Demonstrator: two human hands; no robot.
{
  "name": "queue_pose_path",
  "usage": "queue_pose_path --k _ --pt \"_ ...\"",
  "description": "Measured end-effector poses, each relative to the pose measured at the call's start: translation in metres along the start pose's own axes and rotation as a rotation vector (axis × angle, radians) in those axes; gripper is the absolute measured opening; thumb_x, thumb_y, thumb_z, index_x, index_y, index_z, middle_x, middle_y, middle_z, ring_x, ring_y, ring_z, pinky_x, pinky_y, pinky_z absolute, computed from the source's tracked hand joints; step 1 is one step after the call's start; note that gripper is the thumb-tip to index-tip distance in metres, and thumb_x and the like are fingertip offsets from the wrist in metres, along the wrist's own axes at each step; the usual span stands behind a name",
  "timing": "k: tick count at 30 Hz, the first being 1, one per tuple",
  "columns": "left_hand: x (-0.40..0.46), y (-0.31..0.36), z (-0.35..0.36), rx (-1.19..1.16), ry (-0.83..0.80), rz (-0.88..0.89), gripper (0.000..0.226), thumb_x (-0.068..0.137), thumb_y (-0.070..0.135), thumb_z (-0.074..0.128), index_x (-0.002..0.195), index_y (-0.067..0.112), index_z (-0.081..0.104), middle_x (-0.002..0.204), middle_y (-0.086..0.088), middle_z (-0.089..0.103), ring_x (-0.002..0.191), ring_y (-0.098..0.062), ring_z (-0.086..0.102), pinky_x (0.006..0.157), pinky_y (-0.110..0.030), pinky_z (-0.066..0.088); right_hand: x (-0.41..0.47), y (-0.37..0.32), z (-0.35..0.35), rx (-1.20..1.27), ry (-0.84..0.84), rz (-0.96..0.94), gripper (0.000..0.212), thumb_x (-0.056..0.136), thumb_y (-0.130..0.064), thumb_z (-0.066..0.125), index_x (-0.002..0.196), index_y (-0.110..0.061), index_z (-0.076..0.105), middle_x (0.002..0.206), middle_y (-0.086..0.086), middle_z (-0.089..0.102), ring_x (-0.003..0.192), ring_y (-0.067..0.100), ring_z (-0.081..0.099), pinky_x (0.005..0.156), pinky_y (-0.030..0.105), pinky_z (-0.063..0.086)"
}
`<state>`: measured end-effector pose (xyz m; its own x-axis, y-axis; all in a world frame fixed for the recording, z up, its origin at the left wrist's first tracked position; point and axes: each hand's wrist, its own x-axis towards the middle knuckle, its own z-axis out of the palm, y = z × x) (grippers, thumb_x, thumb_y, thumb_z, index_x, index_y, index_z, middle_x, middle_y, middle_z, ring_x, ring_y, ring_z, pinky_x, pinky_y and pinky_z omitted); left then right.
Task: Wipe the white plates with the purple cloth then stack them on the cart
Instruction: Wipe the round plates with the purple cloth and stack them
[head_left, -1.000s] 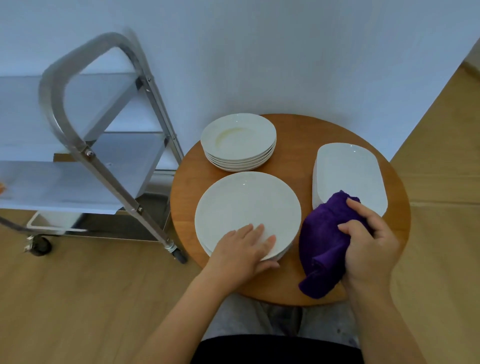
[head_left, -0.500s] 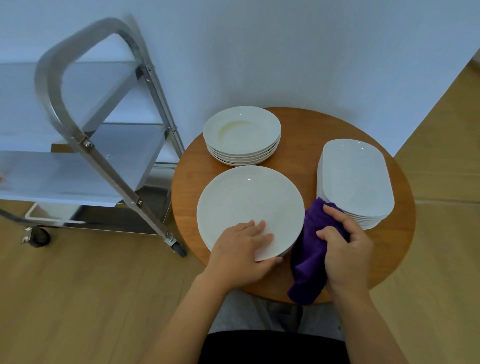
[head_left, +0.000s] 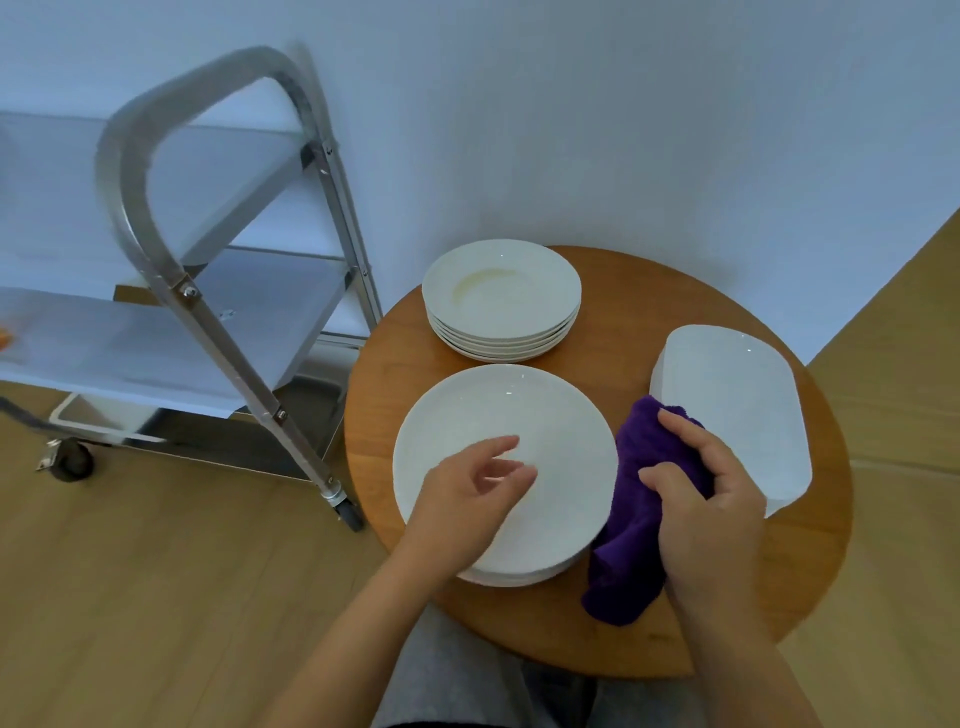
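A stack of large round white plates (head_left: 519, 415) sits at the near left of the round wooden table (head_left: 623, 301). My left hand (head_left: 470, 501) hovers over its near part, fingers loosely curled, holding nothing. My right hand (head_left: 709, 512) grips the bunched purple cloth (head_left: 631, 525) just right of that stack, the cloth hanging down onto the table. A stack of smaller round plates (head_left: 501, 296) stands at the back. A stack of rounded rectangular plates (head_left: 732, 410) is at the right.
A steel cart (head_left: 171, 291) with white-lined shelves stands left of the table, its slanted handle frame close to the table edge. A white wall is behind. Wooden floor surrounds the table, and my legs are under its near edge.
My left hand has lifted off the large plate, its fingers now loosely curled above it. My right hand with the cloth has shifted slightly toward the plate stack.
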<state>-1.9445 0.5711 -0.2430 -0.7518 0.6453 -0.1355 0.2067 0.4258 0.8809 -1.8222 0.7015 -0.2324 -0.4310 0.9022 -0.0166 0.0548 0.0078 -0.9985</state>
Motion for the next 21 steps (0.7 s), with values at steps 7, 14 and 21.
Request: queue_pose_path --k 7,14,21 --pt "0.086 0.018 -0.037 -0.323 0.240 -0.253 0.014 0.096 0.025 0.053 0.090 0.016 0.062 0.081 -0.001 0.067 0.051 -0.003 0.059 0.044 -0.012 0.047 0.039 -0.020 0.022 -0.089 -0.103 -0.104 0.053 0.080 -0.004 0.063 0.100 -0.052 0.053 0.105 -0.038 0.047 0.094 -0.004 0.051 0.059 0.010 0.043" --pt "0.178 0.026 -0.052 -0.318 0.225 -0.452 0.034 0.093 0.033 0.057 0.114 0.007 0.049 0.076 -0.009 0.064 0.058 -0.014 0.064 0.039 -0.018 0.050 0.076 -0.022 0.061 -0.153 -0.165 -0.129 0.055 0.082 -0.005 0.063 0.121 -0.041 0.048 0.113 -0.026 0.049 0.102 0.008 0.051 0.074 0.022 0.049" --pt "0.201 0.011 -0.063 -0.235 0.128 -0.561 0.010 0.090 0.009 0.055 0.080 0.007 0.051 0.063 -0.008 0.061 0.041 -0.010 0.058 0.035 -0.015 0.042 0.078 -0.001 0.073 -0.186 -0.200 -0.047 0.053 0.083 -0.006 0.063 0.116 -0.044 0.046 0.110 -0.027 0.050 0.099 0.005 0.052 0.066 0.014 0.044"
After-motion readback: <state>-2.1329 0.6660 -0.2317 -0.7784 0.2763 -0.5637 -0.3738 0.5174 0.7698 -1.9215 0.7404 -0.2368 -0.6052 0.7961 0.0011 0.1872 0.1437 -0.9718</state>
